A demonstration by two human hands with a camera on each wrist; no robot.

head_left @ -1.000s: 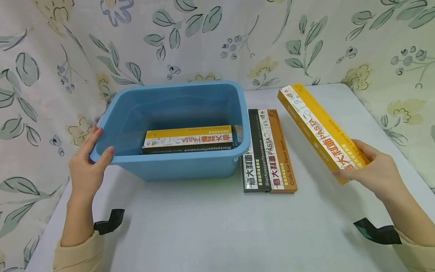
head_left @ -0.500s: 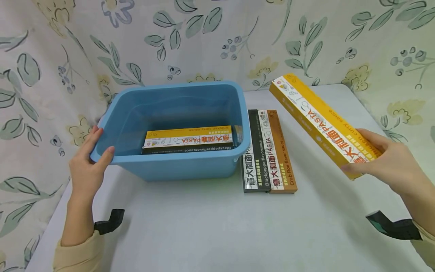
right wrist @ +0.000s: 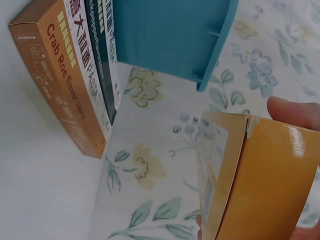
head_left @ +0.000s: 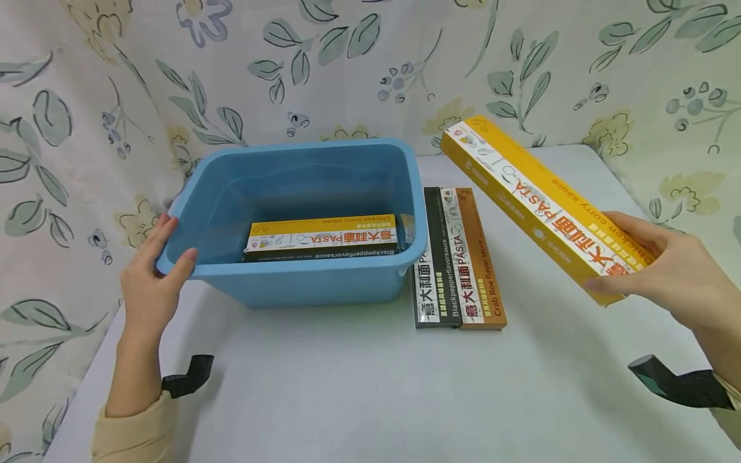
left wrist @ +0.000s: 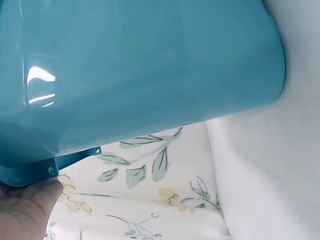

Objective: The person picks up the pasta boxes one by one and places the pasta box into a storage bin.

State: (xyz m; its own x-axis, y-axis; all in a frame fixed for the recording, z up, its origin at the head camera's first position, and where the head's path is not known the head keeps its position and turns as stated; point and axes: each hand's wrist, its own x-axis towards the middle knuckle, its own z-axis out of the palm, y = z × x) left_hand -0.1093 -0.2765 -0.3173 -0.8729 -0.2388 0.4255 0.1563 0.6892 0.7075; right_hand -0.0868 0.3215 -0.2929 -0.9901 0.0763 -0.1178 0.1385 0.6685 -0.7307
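Right hand (head_left: 666, 263) grips the near end of the yellow pasta box (head_left: 538, 199), held aloft above the table (head_left: 359, 386), open air around it. Long axis slants up-left toward the blue tub (head_left: 301, 283). Left hand (head_left: 153, 276) clasps the tub's left rim. Floral cloth (head_left: 347, 64) behind.

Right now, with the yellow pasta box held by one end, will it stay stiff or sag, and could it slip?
The yellow pasta box looks stiff: held at one end by the right hand, it juts out straight. Probably light for its length. Its glossy card may slip, since only fingertips and thumb pinch it.
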